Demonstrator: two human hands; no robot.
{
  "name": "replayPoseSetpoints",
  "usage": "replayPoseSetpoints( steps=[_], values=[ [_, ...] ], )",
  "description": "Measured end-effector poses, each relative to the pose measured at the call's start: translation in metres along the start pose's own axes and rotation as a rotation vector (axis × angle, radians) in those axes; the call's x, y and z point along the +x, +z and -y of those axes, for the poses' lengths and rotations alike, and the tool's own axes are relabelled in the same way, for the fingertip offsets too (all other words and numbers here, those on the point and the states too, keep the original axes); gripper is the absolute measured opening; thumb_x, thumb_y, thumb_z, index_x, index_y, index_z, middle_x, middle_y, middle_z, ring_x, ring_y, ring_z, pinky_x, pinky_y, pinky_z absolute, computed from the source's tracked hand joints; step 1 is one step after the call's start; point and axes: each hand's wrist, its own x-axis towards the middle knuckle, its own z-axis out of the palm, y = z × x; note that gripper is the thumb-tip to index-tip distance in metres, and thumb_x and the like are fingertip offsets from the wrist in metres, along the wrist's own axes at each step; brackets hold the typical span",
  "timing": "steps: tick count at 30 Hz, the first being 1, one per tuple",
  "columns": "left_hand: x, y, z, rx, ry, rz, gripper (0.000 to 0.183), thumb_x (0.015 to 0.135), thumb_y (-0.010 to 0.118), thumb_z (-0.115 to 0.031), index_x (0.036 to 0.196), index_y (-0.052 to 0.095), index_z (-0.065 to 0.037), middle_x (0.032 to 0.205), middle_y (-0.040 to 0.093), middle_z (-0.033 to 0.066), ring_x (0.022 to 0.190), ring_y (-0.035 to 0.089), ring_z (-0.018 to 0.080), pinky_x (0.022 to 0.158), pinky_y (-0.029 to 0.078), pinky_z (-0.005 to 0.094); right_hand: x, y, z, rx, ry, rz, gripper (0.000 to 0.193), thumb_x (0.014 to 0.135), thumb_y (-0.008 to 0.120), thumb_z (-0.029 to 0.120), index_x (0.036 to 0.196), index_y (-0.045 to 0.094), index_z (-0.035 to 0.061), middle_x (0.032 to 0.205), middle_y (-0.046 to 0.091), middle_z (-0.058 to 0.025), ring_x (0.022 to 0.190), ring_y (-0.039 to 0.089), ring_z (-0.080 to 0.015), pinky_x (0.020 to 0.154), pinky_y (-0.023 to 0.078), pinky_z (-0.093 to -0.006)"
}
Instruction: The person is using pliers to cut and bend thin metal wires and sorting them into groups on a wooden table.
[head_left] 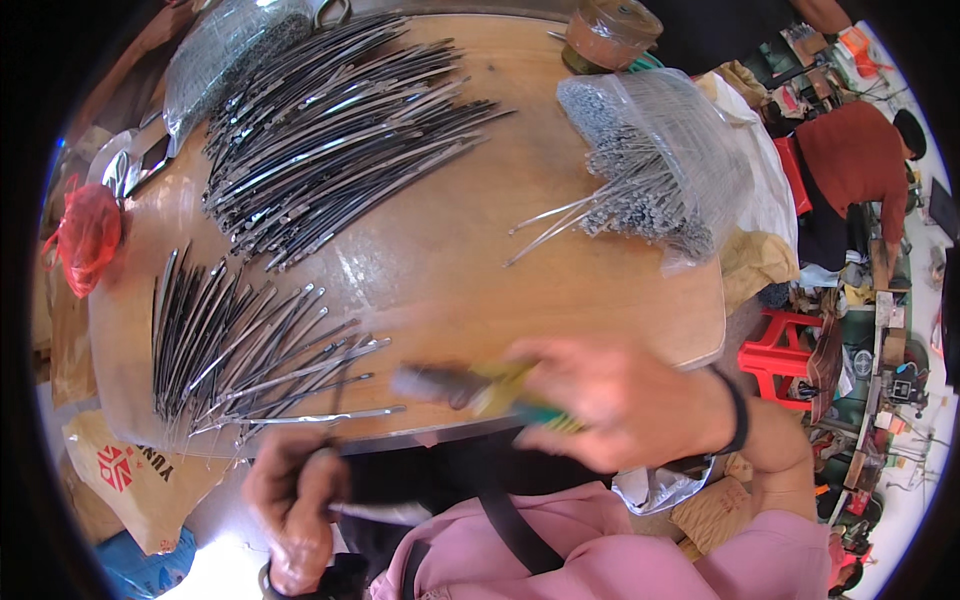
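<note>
My right hand (615, 405) is closed round the yellow-and-green handles of a pair of pliers (440, 384), whose jaws point left above the table's near edge. Motion blurs both hand and tool. Lower left, my left hand (298, 490) has its fingers curled round a thin metal strip (385, 513), which juts out to the right and is also smeared. Just beyond that hand, a loose fan of dark and shiny metal strips (215, 350) lies on the wooden table (450, 260). A larger heap of similar strips (330, 140) covers the far left.
At the far right, a clear plastic bag (690, 140) spills thin metal rods. Another filled bag (225, 65) lies far left, near a red plastic bag (88, 235). A brown round container (612, 35) stands at the back. Beyond the table are a red stool (780, 355) and a person (855, 170).
</note>
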Motion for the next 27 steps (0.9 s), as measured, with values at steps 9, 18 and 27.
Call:
replayPoseSetpoints(
  steps=[9, 18, 27],
  values=[
    [0.032, -0.050, -0.006, 1.202, 0.773, -0.144, 0.026, 0.078, 0.069, -0.001, 0.102, 0.061, 0.005, 0.083, 0.060, 0.0163, 0.079, 0.058, 0.0320, 0.072, 0.047, 0.0338, 0.066, -0.032, -0.073, -0.768, -0.117, -0.078, 0.010, 0.064, 0.065, 0.006, 0.072, 0.060, 0.0012, 0.084, 0.050, -0.0107, 0.078, 0.053, -0.0253, 0.064, 0.050, -0.0351],
    [0.062, -0.039, -0.043, 0.779, 0.597, 0.015, 0.013, 0.079, 0.062, 0.005, 0.092, 0.063, 0.004, 0.079, 0.061, 0.0158, 0.068, 0.061, 0.0281, 0.064, 0.046, 0.0309, 0.094, -0.046, -0.033, -0.994, -0.090, -0.273, 0.012, 0.064, 0.065, 0.002, 0.075, 0.060, -0.0007, 0.089, 0.054, -0.0116, 0.084, 0.056, -0.0258, 0.068, 0.050, -0.0337],
    [0.141, -0.013, -0.029, 1.333, 0.805, -0.019, 0.009, 0.079, 0.063, -0.003, 0.087, 0.058, -0.001, 0.085, 0.054, 0.0171, 0.082, 0.058, 0.0404, 0.068, 0.046, 0.0479, 0.040, -0.039, -0.002, 0.310, -0.019, -1.026, 0.015, 0.086, 0.062, 0.002, 0.101, 0.059, -0.0012, 0.110, 0.060, -0.0148, 0.086, 0.058, -0.0160, 0.076, 0.046, -0.0272]
  ],
)
